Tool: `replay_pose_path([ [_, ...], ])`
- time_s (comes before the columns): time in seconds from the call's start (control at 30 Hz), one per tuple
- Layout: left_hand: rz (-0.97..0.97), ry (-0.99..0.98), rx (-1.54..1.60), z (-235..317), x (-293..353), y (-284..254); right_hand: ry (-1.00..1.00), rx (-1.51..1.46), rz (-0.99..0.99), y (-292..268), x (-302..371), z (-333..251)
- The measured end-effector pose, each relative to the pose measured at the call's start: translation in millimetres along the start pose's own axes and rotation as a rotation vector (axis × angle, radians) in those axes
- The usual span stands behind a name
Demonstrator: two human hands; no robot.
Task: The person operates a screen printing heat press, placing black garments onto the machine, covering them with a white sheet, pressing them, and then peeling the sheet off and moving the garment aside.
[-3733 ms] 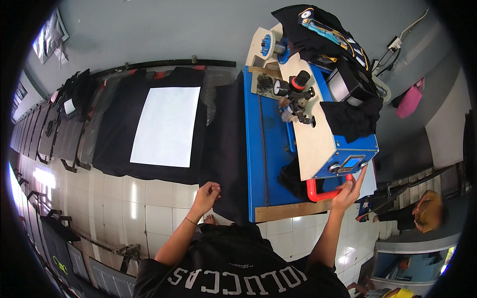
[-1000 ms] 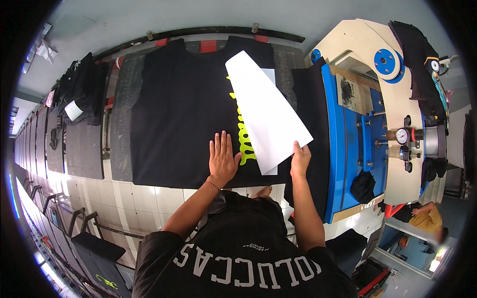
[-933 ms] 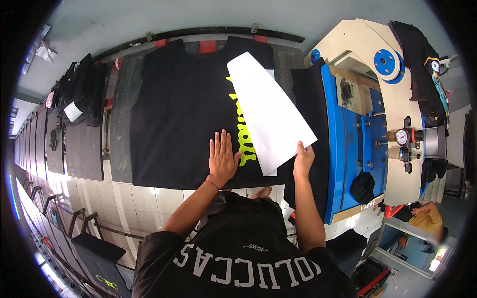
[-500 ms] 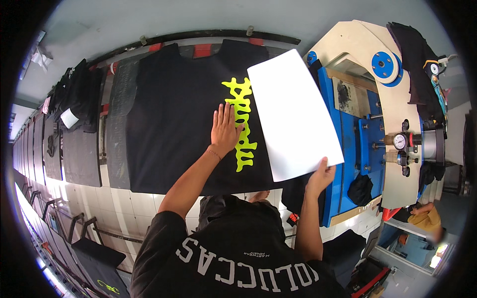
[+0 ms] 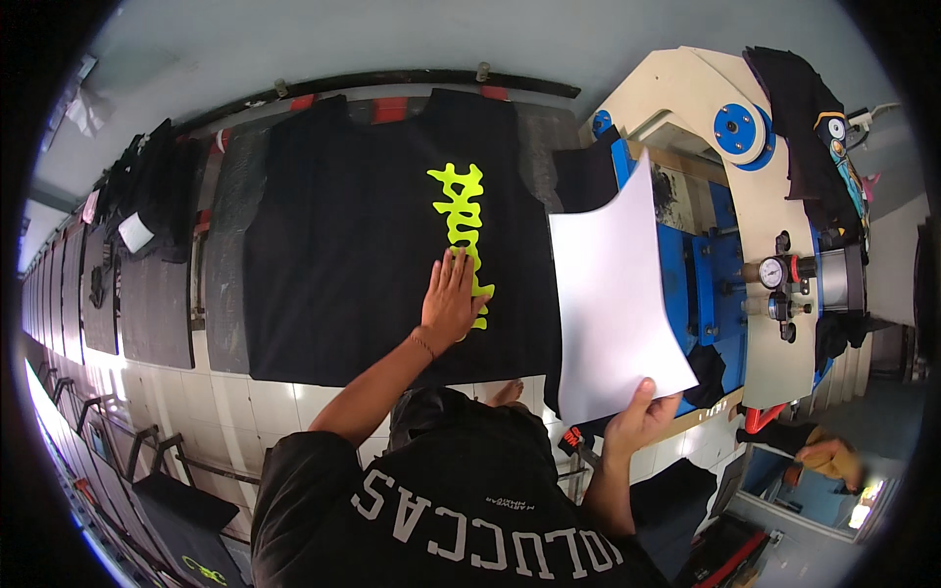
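Note:
A black T-shirt [image 5: 333, 245] is spread flat on a dark printing board, with bright yellow-green lettering [image 5: 458, 201] running down its right part. My left hand [image 5: 453, 299] lies flat over the lower lettering, fingers stretched out and holding nothing. Its palm covers some of the print. Off the shirt's right side, a large white sheet [image 5: 613, 294] hangs curved, its upper corner raised. My right hand [image 5: 645, 416] pinches the sheet's near edge, thumb on top.
On the right stands a cream and blue press machine [image 5: 706, 265] with a round gauge [image 5: 773, 272]. Black garments [image 5: 799, 118] drape over its top. More dark boards [image 5: 157, 304] line up at the left, one bearing a heap of black cloth [image 5: 152, 196]. Another person [image 5: 828, 456] is at the far right.
The white sheet has moved right and toward me, off the shirt's edge, and now bends. My right hand moved with it. My left hand slid down the lettering.

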State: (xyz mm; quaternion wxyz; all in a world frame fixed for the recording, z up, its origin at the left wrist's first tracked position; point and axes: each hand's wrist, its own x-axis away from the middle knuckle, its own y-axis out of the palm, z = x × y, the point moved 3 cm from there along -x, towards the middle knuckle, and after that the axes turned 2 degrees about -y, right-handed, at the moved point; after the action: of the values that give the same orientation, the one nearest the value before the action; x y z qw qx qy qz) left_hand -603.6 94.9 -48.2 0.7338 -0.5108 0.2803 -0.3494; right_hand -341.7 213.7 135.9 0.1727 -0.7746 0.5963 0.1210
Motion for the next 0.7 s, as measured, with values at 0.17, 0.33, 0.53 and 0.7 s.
replay_pose_path([
  [0.17,-0.002,0.036,0.231,47,84,-15,-0.095,-0.031,-0.230,20,15,-23],
  [0.33,0.042,0.169,0.680,127,145,-132,0.019,-0.047,-0.573,44,14,-31],
  [0.53,0.380,-0.391,0.689,196,181,-126,0.131,-0.309,-0.938,58,32,-40],
  [0.7,0.773,-0.795,0.644,191,223,-120,0.213,-0.492,-1.274,28,57,-39],
])
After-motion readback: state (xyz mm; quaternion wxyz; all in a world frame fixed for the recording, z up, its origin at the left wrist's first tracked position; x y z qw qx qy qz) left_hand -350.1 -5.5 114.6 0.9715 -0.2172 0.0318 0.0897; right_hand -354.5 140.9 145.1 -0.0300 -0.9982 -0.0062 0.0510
